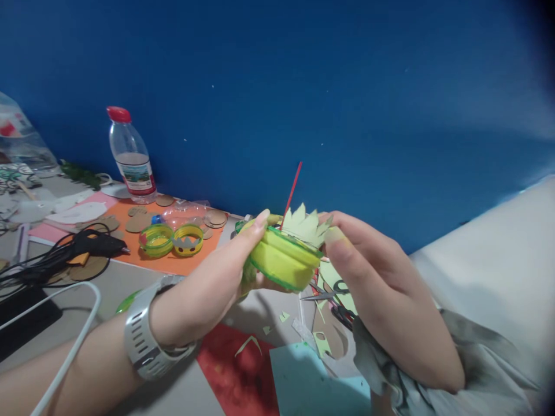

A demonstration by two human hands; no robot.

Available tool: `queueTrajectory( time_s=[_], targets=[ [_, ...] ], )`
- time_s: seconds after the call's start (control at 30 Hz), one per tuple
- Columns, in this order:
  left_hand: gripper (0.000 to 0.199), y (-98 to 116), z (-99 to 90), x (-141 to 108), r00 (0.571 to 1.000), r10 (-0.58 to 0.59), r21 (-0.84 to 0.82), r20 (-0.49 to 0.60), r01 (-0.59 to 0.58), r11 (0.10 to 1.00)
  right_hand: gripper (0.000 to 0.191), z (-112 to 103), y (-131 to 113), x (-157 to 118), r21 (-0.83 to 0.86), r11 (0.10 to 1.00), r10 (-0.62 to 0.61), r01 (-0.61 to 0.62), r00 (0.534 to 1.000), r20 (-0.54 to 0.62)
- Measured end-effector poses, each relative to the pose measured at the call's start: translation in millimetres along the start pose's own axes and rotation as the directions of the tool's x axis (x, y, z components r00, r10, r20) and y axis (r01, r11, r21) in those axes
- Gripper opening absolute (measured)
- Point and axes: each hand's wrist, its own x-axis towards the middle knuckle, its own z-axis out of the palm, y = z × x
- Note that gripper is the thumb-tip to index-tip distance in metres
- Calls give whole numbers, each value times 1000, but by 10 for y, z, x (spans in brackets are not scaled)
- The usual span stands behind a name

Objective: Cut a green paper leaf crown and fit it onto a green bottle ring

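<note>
My left hand is wrapped round a yellow ring-shaped craft piece with green edging, held tilted above the table. Along its upper rim stands a pale green paper strip with zigzag points. My right hand pinches that strip's right end between thumb and fingers. A thin red stick rises from behind the rim; its lower end is hidden. Below my right hand lie scissors, partly covered, among pale green paper scraps.
Red paper and light blue paper lie in front. Two similar yellow rings rest on orange paper at left, near a red-capped bottle. A black glue gun with tangled cables lies further left. A blue wall stands behind.
</note>
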Motion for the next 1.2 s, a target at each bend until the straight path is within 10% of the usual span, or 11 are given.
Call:
queueTrajectory(
  time_s=[0.67,0.83,1.2],
  targets=[
    [37,35,9,11,999,32,-110,17,-30,993,23,-51,53,-24,-5,998,-59,59,998,-7],
    [44,93,0,22,999,37,-161,19,-33,986,49,-107,35,38,-341,926,-119,162,982,145],
    [43,92,-39,36,994,77,-226,83,-56,972,32,-83,33,95,-590,762,-221,266,964,149]
  ],
)
